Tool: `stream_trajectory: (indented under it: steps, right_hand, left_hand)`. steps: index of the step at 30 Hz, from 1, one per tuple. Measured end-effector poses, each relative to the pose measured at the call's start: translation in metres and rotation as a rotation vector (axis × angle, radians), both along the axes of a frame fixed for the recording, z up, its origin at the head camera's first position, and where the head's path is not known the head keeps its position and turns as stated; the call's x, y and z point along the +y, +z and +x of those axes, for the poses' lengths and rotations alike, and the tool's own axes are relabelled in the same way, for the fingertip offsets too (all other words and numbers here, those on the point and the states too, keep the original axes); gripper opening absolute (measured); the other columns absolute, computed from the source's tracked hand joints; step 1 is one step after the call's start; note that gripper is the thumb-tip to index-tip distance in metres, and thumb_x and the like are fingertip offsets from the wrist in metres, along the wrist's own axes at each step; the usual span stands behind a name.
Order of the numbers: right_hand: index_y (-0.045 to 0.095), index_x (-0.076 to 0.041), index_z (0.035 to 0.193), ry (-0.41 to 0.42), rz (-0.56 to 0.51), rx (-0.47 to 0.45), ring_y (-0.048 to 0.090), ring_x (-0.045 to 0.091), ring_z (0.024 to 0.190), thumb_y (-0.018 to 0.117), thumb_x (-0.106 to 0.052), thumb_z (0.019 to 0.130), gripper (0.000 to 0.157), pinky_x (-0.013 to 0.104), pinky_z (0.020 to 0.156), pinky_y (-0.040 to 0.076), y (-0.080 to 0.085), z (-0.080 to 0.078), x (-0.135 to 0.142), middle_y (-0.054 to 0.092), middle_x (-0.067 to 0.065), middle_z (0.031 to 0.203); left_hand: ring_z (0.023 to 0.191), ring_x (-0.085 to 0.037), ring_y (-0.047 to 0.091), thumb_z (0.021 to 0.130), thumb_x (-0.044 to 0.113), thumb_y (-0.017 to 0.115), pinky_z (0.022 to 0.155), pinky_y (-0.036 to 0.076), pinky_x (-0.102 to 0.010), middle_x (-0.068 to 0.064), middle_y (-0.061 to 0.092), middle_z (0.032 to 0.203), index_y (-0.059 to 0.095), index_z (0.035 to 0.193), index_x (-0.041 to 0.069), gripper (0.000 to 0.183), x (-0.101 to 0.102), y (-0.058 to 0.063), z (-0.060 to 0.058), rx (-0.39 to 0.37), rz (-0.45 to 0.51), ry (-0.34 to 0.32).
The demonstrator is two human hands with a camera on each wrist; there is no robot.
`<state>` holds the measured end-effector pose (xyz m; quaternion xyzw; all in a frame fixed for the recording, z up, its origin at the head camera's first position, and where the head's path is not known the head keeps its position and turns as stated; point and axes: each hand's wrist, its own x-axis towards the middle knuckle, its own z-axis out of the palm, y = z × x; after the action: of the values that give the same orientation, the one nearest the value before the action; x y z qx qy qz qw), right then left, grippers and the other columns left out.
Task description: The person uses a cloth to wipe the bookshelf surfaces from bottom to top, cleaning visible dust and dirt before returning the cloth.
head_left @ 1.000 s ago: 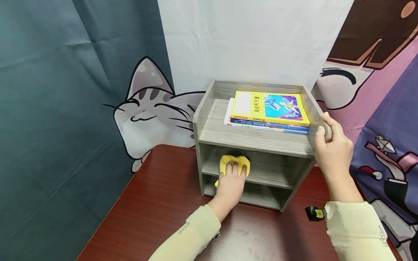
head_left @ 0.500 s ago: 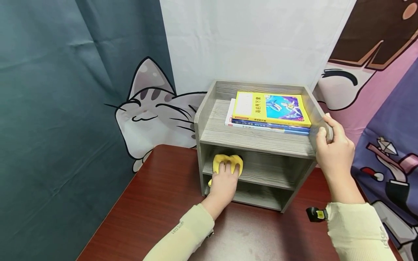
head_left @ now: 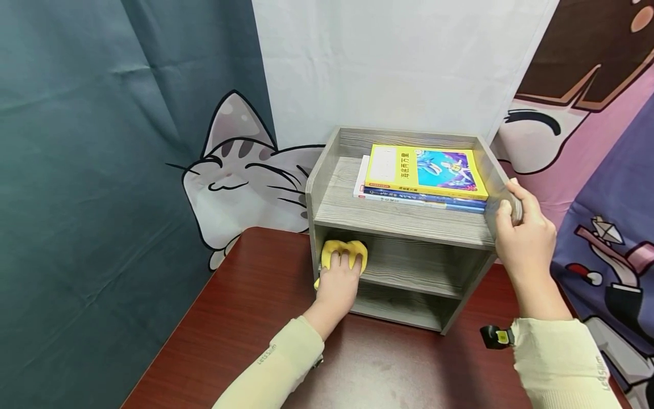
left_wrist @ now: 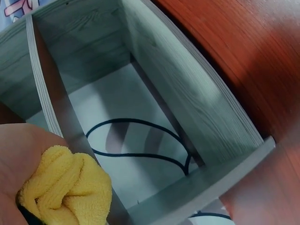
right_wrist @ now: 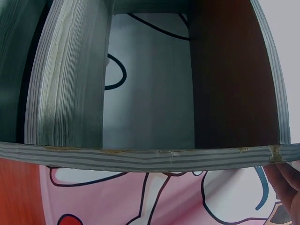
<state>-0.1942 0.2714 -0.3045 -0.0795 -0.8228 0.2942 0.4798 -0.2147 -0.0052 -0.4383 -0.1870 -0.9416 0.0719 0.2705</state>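
A small grey wood-grain shelf unit (head_left: 403,228) stands on a reddish-brown table. My left hand (head_left: 337,287) grips a bunched yellow cloth (head_left: 345,250) at the left end of the middle shelf, close to the side panel. The left wrist view shows the towelling folds of the cloth (left_wrist: 77,187) bulging out of my palm (left_wrist: 21,164). My right hand (head_left: 526,238) holds the front edge of the unit's right side panel (head_left: 493,187), thumb inside and fingers outside. In the right wrist view only some fingers (right_wrist: 283,185) show at the lower right corner.
On the top shelf lies a short stack of books, a yellow one (head_left: 426,170) uppermost. The lower shelf (head_left: 398,307) sits just above the table (head_left: 245,307). A curtain with a cartoon cat (head_left: 230,187) hangs behind, and a patterned cloth (head_left: 603,227) hangs at the right.
My left hand has slid left along the middle shelf with the yellow cloth, from near its centre to the left side. The right hand keeps its hold on the side panel.
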Motion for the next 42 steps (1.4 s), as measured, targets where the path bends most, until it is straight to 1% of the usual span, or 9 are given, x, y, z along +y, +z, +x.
stream_trajectory:
  steps: [6,13,16,21,24,27,31,35,42]
  right_hand:
    - [0.060,-0.019,0.125,0.005,0.005,0.005,0.046,0.027,0.065,0.047,-0.023,0.089,0.038,0.034,0.058,0.029,-0.001,-0.001,0.000,0.053,-0.008,0.127]
    - [0.059,-0.020,0.125,0.012,-0.013,-0.003,0.051,0.034,0.071,0.047,-0.023,0.089,0.038,0.039,0.063,0.032,-0.002,0.001,0.000,0.053,-0.011,0.128]
    - [0.059,-0.021,0.125,0.015,-0.011,-0.001,0.050,0.033,0.070,0.047,-0.023,0.089,0.038,0.040,0.062,0.032,-0.002,0.000,0.000,0.053,-0.011,0.127]
    - [0.060,-0.021,0.126,0.006,0.005,0.005,0.043,0.024,0.063,0.047,-0.023,0.089,0.039,0.036,0.058,0.030,-0.003,0.000,-0.001,0.053,-0.012,0.127]
    - [0.060,-0.020,0.125,0.001,0.013,0.018,0.040,0.022,0.061,0.047,-0.022,0.088,0.039,0.033,0.056,0.028,-0.002,0.001,-0.001,0.053,-0.012,0.126]
    - [0.060,-0.019,0.124,0.010,0.009,0.031,0.044,0.026,0.063,0.048,-0.021,0.088,0.038,0.033,0.058,0.029,-0.001,0.001,0.000,0.054,-0.012,0.126]
    - [0.060,-0.017,0.124,0.011,0.007,0.038,0.046,0.030,0.064,0.048,-0.021,0.088,0.038,0.034,0.058,0.029,0.000,0.000,0.001,0.054,-0.009,0.126]
    - [0.060,-0.017,0.124,0.005,0.008,0.027,0.043,0.026,0.062,0.047,-0.021,0.089,0.038,0.034,0.057,0.028,-0.001,0.000,0.001,0.054,-0.007,0.126]
    - [0.059,-0.020,0.126,0.018,-0.011,0.011,0.050,0.032,0.069,0.047,-0.023,0.089,0.039,0.034,0.059,0.030,-0.001,0.000,0.001,0.053,-0.009,0.128]
  left_hand:
    - [0.105,-0.026,0.045,0.080,0.020,0.062,0.048,0.045,-0.032,-0.006,0.054,0.111,0.057,0.123,0.025,0.044,-0.007,0.002,-0.002,0.010,-0.017,-0.010]
    - [0.103,-0.024,0.045,0.086,0.019,0.057,0.053,0.044,-0.033,-0.007,0.055,0.110,0.059,0.120,0.022,0.035,-0.011,0.006,-0.003,0.004,-0.066,-0.036]
    - [0.104,-0.024,0.044,0.088,0.018,0.053,0.057,0.043,-0.034,-0.007,0.056,0.109,0.060,0.120,0.021,0.033,-0.014,0.008,-0.002,0.002,-0.113,-0.041]
    - [0.106,-0.023,0.043,0.088,0.019,0.052,0.060,0.041,-0.034,-0.007,0.057,0.110,0.060,0.120,0.020,0.034,-0.018,0.014,0.001,-0.015,-0.177,-0.044]
    - [0.106,-0.023,0.042,0.087,0.020,0.054,0.060,0.040,-0.033,-0.007,0.057,0.110,0.060,0.121,0.020,0.034,-0.019,0.021,0.005,-0.014,-0.200,-0.045]
    - [0.105,-0.023,0.042,0.086,0.019,0.055,0.060,0.040,-0.033,-0.008,0.056,0.110,0.060,0.120,0.020,0.034,-0.020,0.029,0.007,0.008,-0.202,-0.054]
    - [0.103,-0.023,0.044,0.085,0.018,0.056,0.059,0.040,-0.032,-0.007,0.056,0.108,0.060,0.118,0.020,0.033,-0.022,0.041,0.007,0.053,-0.184,-0.072]
    - [0.100,-0.022,0.044,0.083,0.018,0.058,0.059,0.040,-0.032,-0.007,0.056,0.106,0.060,0.117,0.020,0.034,-0.023,0.052,0.006,0.071,-0.173,-0.078]
    - [0.100,-0.023,0.043,0.080,0.016,0.061,0.061,0.041,-0.032,-0.008,0.054,0.107,0.059,0.119,0.019,0.039,-0.028,0.062,0.007,0.073,-0.167,-0.096]
